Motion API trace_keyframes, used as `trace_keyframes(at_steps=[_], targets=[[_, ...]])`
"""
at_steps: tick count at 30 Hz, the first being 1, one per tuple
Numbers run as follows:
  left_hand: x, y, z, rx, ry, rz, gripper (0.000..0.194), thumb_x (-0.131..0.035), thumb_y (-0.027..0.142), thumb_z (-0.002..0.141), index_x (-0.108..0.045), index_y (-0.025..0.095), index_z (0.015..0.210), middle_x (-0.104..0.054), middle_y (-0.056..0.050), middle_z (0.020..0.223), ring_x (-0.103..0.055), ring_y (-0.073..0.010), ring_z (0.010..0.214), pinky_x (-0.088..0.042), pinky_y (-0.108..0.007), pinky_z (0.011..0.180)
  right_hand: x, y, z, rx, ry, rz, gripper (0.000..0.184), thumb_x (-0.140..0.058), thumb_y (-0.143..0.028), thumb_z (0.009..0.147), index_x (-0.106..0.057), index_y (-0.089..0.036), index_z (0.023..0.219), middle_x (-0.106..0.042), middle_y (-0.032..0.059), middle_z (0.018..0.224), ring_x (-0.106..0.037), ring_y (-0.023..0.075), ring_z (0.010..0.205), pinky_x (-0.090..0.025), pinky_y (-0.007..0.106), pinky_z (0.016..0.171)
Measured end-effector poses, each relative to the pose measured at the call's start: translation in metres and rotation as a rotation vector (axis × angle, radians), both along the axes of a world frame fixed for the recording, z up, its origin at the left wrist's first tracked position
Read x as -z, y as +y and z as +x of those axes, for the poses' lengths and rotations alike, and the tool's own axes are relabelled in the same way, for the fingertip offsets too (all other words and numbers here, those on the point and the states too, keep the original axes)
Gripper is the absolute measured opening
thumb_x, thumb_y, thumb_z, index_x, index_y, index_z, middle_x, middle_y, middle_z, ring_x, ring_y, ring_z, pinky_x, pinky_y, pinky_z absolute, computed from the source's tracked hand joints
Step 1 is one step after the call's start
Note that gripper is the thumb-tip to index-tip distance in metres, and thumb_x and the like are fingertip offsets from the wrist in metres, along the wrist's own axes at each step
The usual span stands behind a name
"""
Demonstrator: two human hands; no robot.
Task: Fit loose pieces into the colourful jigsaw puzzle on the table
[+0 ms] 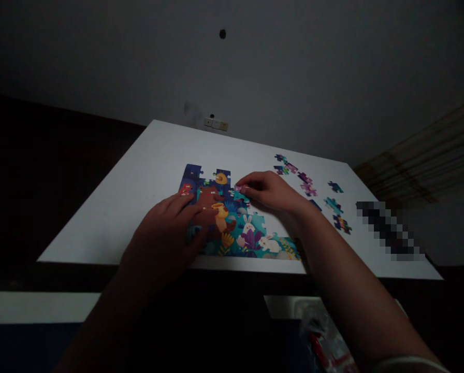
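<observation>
A partly joined jigsaw puzzle (251, 228) lies on the white table (111, 207), showing a brown bear, two white rabbits, plants and a yellow moon. My left hand (165, 228) rests flat over its left side, fingers stretched out, covering part of the bear. At the upper right edge of the joined part, my right hand (269, 190) pinches a puzzle piece (239, 189) with pink and teal on it, between thumb and fingers. That piece touches or lies just beside the joined picture; I cannot tell whether it is locked in.
Loose puzzle pieces (305, 184) lie scattered beyond my right hand, with more teal pieces (333, 205) farther right. A blurred dark object (389, 228) is at the table's right edge. Below the front edge sits a clear plastic bag (325, 336). Wall sockets (215, 124) are behind.
</observation>
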State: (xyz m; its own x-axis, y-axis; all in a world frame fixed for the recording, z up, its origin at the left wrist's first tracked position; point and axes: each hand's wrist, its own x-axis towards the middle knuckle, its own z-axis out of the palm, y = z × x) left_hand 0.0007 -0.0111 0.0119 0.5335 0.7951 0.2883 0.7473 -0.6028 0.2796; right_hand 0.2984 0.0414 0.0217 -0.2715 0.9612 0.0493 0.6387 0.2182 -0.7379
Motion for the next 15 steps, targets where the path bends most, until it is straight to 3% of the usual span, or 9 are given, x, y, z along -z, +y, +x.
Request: trace_keyframes(at_steps=[6,9,15], targets=[[0.013,0.004,-0.004,-0.015,-0.005,0.005,0.043,-0.058,0.049,0.095,-0.067,0.026,0.131,-0.059,-0.011,0.15,-0.055,-0.0368,0.137,-0.049,-0.056,0.113,-0.003,0.0,0.02,0.117,0.138,0.017,0.029,-0.073,-0.042,0.092,-0.077,-0.02,0.11,-0.079,0.0092,0.108,-0.073,0.0225,0.094,-0.059,0.036,0.086],[0.017,0.004,-0.006,-0.01,0.001,0.017,0.045,-0.057,0.049,0.095,-0.066,0.026,0.133,-0.057,-0.011,0.151,-0.055,-0.0371,0.138,-0.048,-0.057,0.114,-0.009,-0.004,0.034,0.152,0.159,-0.012,0.029,-0.076,-0.042,0.09,-0.077,-0.02,0.109,-0.079,0.0083,0.104,-0.074,0.0222,0.09,-0.059,0.035,0.083],[0.02,0.006,-0.008,-0.009,-0.005,0.014,0.051,-0.05,0.053,0.098,-0.063,0.026,0.14,-0.054,-0.01,0.154,-0.054,-0.0387,0.139,-0.048,-0.059,0.115,-0.016,-0.012,0.038,0.076,0.02,-0.084,0.032,-0.072,-0.039,0.092,-0.077,-0.02,0.117,-0.076,0.0073,0.096,-0.067,0.0182,0.08,-0.053,0.031,0.069]])
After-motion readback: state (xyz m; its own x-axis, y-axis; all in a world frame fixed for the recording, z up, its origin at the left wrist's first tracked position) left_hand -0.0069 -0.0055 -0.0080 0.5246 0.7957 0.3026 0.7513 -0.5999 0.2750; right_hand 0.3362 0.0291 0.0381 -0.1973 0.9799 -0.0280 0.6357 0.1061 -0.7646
